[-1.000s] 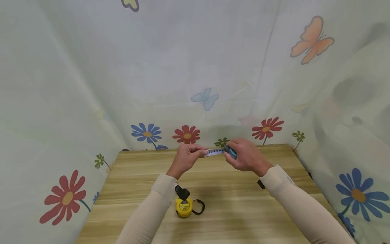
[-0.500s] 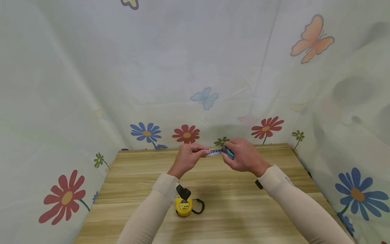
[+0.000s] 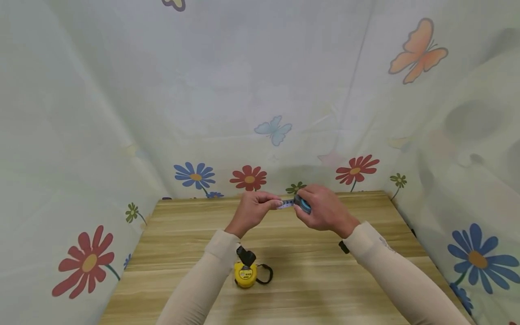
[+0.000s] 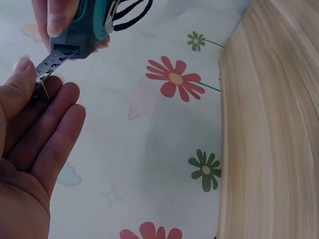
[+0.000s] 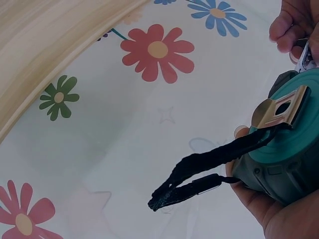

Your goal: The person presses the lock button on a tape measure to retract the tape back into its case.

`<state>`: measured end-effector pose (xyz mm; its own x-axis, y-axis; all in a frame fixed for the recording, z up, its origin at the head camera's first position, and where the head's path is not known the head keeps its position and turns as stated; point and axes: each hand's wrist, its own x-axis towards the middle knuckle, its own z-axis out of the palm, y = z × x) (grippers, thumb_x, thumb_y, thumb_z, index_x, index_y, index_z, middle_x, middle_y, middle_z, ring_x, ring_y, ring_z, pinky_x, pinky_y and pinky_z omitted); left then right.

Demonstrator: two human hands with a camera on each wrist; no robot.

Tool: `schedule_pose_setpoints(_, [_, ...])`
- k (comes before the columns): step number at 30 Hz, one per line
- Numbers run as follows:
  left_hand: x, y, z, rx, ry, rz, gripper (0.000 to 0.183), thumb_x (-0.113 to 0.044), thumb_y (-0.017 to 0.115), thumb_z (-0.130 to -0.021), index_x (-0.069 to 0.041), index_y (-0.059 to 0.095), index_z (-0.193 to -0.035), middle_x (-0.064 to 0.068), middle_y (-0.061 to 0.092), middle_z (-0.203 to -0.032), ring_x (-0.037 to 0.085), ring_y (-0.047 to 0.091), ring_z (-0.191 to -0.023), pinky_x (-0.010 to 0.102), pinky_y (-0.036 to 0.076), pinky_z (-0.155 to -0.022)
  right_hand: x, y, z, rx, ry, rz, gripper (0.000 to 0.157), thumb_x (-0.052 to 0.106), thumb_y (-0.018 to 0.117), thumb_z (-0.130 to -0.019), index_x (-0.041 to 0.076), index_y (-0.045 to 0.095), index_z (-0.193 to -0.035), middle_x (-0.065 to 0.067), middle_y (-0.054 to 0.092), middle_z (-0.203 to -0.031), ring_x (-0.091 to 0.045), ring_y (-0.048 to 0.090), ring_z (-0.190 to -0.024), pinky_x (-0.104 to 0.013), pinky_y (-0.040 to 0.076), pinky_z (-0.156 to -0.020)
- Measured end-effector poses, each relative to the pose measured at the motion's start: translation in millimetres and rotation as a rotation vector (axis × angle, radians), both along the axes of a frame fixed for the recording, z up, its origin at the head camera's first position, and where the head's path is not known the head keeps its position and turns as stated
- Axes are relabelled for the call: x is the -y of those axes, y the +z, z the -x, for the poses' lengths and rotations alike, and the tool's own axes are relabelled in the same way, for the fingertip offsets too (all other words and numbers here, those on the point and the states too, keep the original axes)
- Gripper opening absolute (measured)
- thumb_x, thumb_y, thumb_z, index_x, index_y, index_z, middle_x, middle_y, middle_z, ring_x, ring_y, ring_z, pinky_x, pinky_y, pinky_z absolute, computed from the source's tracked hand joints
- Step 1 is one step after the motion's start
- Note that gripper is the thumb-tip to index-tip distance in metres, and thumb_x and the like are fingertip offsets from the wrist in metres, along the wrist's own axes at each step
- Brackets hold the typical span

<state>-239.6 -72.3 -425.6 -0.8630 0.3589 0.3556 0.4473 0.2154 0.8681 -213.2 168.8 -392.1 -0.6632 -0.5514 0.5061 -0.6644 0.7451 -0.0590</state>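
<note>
My right hand [image 3: 325, 207] grips a teal and dark grey tape measure [image 5: 286, 144], held up over the far part of the table. A metal belt clip [image 5: 281, 109] and a black wrist strap [image 5: 209, 159] show on its side in the right wrist view. Out of its mouth comes a short length of white blade [image 4: 52, 62] with printed numbers. My left hand [image 3: 253, 210] pinches the blade's hooked end between thumb and forefinger; its other fingers are extended in the left wrist view. Nearer me on the table lies a yellow tape measure [image 3: 245, 276] with a black strap loop.
The wood-grain table [image 3: 183, 253] is enclosed at the back and sides by a pale cloth [image 3: 227, 90] printed with flowers and butterflies. A black wrist-camera mount [image 3: 246, 256] hangs under my left sleeve, overlapping the yellow tape measure in the head view.
The exposed blade has grown shorter between my hands. My right hand with the teal tape measure has moved left, and my left hand has shifted slightly right.
</note>
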Motion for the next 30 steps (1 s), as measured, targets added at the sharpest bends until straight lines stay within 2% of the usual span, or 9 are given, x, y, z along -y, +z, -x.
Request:
schedule_pose_setpoints(4, [-0.9,-0.8,-0.3,-0.013,-0.001,-0.001,0.015,-0.021,0.075,-0.097,-0.011,0.083,-0.105,0.009,0.081,-0.102,0.011,0.076,-0.087,0.035,0.063,-0.077,0.4,-0.4,-2.5,-0.008,-0.012,0.0,0.028,0.031,0.069,-0.092,0.005,0.072,-0.101,-0.005,0.07,-0.087,-0.015,0.058,-0.072,-0.034,0.054,-0.067])
schedule_pose_setpoints(8, [-1.7,0.2,-1.6,-0.02,-0.007,0.005,0.014,-0.021,0.075,-0.097,-0.012,0.084,-0.104,0.008,0.081,-0.102,0.011,0.074,-0.086,0.028,0.06,-0.075,2.9,0.5,-6.1,-0.024,-0.005,0.003,0.027,0.031,0.069,-0.092,0.005,0.072,-0.1,-0.004,0.07,-0.086,-0.015,0.058,-0.071,-0.033,0.053,-0.065])
schedule_pose_setpoints(17, [-5.5,1.9,-4.1,-0.016,-0.014,0.007,0.015,-0.022,0.075,-0.097,-0.012,0.084,-0.105,0.009,0.08,-0.106,0.028,0.074,-0.089,0.025,0.058,-0.073,8.4,0.2,-13.3,-0.049,-0.018,0.01,0.026,0.031,0.07,-0.093,0.006,0.072,-0.1,-0.004,0.069,-0.084,-0.014,0.057,-0.069,-0.03,0.052,-0.062])
schedule_pose_setpoints(24, [-11.2,-1.6,-6.8,-0.032,-0.021,0.022,0.02,-0.023,0.071,-0.1,-0.01,0.083,-0.11,0.006,0.081,-0.109,0.012,0.075,-0.092,0.027,0.061,-0.08,14.7,-5.0,-18.5,-0.055,-0.023,0.028,0.027,0.032,0.071,-0.092,0.006,0.073,-0.1,-0.005,0.07,-0.086,-0.016,0.059,-0.071,-0.031,0.053,-0.062])
schedule_pose_setpoints(30, [-14.4,-4.7,-6.7,-0.009,-0.063,0.013,0.023,-0.026,0.066,-0.103,-0.014,0.082,-0.115,0.007,0.081,-0.112,0.017,0.078,-0.099,0.03,0.064,-0.087,20.3,-10.7,-22.6,-0.099,-0.015,0.018,0.025,0.031,0.073,-0.091,0.006,0.072,-0.099,-0.005,0.071,-0.087,-0.018,0.063,-0.071,-0.036,0.057,-0.066])
